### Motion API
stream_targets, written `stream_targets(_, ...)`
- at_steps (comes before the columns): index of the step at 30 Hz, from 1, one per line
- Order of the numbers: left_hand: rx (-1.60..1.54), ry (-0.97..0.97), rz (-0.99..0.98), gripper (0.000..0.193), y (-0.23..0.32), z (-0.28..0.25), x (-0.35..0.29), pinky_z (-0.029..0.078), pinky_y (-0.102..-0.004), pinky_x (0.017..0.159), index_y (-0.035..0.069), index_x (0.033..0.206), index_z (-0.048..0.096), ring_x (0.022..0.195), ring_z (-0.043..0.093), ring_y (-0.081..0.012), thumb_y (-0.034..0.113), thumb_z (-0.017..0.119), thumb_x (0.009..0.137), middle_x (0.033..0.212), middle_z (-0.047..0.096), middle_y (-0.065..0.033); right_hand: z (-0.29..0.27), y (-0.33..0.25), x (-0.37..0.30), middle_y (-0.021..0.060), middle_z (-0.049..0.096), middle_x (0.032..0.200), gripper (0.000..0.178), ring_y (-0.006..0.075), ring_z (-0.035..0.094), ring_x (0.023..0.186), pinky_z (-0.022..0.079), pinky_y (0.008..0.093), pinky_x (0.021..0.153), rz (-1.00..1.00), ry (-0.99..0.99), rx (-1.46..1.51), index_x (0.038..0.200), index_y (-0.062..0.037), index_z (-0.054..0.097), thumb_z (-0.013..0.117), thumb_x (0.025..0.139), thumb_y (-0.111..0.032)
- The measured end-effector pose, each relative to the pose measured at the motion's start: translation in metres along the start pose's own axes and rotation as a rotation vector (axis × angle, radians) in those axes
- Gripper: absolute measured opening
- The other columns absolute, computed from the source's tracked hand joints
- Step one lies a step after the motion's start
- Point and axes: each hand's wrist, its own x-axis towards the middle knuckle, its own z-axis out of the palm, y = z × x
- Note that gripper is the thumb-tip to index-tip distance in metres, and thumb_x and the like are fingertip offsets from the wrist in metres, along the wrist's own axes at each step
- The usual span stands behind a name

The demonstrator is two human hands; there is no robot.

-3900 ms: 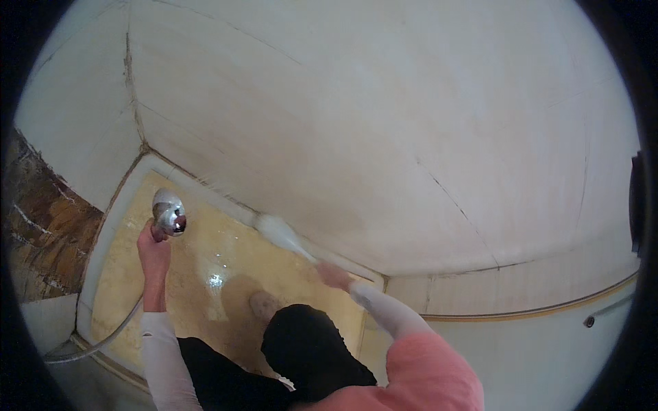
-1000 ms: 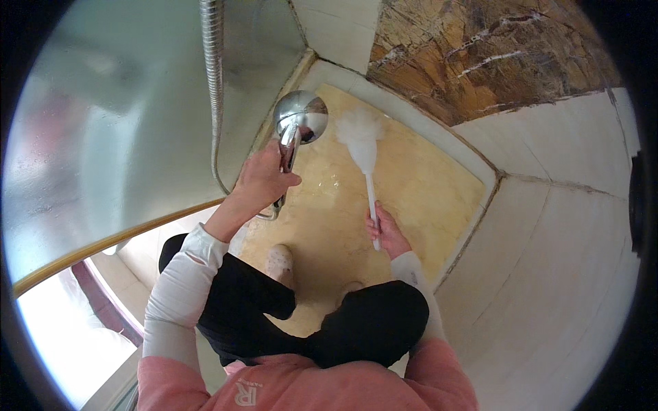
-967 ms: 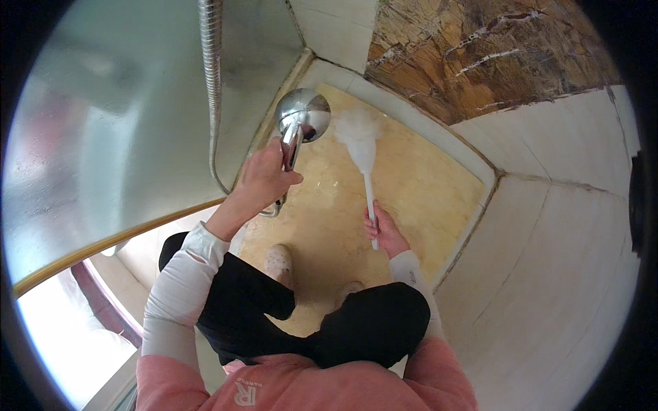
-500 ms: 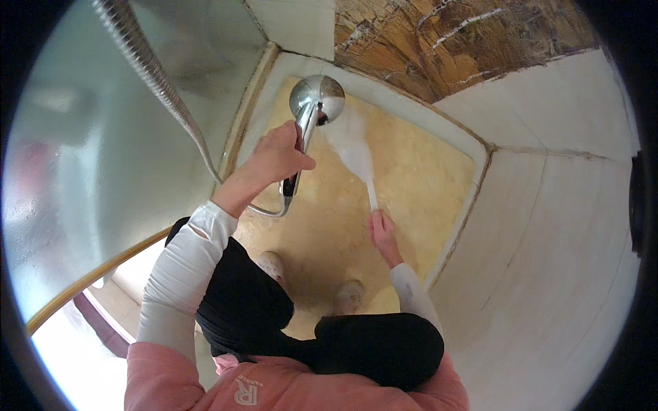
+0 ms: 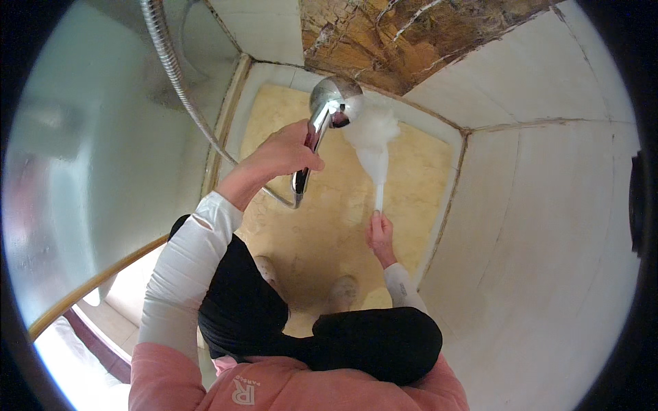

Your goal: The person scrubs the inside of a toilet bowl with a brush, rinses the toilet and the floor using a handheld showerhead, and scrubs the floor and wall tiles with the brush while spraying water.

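Observation:
My left hand (image 5: 288, 149) is wrapped round the handle of a chrome shower head (image 5: 336, 103), which is tilted away from me over the far part of the shower floor. In my right hand (image 5: 381, 236), closed round its slim handle, is a white long-handled brush (image 5: 372, 161). Its flared, fluffy-looking white end lies just right of the shower head. White spray or motion blurs that end, so its exact shape cannot be made out. The shower head and the brush are close together, but whether they touch is unclear.
A metal hose (image 5: 179, 85) runs down on the left in front of a glass panel (image 5: 89, 157). The yellowish shower floor (image 5: 411, 178) has a white raised rim. Pale wall panels (image 5: 528, 219) stand at the right, with a brown patterned panel (image 5: 404, 41) at the back.
The shower head has shifted slightly right in the picture. The brush has turned more upright and its white end reaches farther away. The view has tilted a little; both grips remain.

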Motion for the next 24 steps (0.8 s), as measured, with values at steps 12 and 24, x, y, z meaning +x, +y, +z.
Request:
stream_targets(12,0.09,0.073,-0.029,0.034,0.006,0.009,0.0,0.045,-0.0338,0.065,0.005,0.082,0.05,0.073,0.058,-0.0233,0.017,0.072,0.059,0.076,0.058,-0.01,-0.012,-0.014,-0.016,-0.0026,0.033,0.046,0.034,0.0069,0.029,0.032,0.024,0.0232,0.029,-0.126,0.157,0.019,0.072,-0.0109,0.039,0.039,0.095,-0.035)
stream_targets(24,0.079,0.066,0.11,0.033,0.005,0.01,-0.009,0.042,-0.0296,0.059,0.005,0.082,0.048,0.067,0.053,-0.0175,0.016,0.071,0.062,0.071,0.053,-0.0053,-0.036,-0.028,-0.033,0.0114,0.053,0.061,0.01,0.0298,0.056,0.051,0.044,0.0404,0.046,-0.44,0.531,-1.117,0.093,-0.007,0.045,0.05,0.089,-0.014)
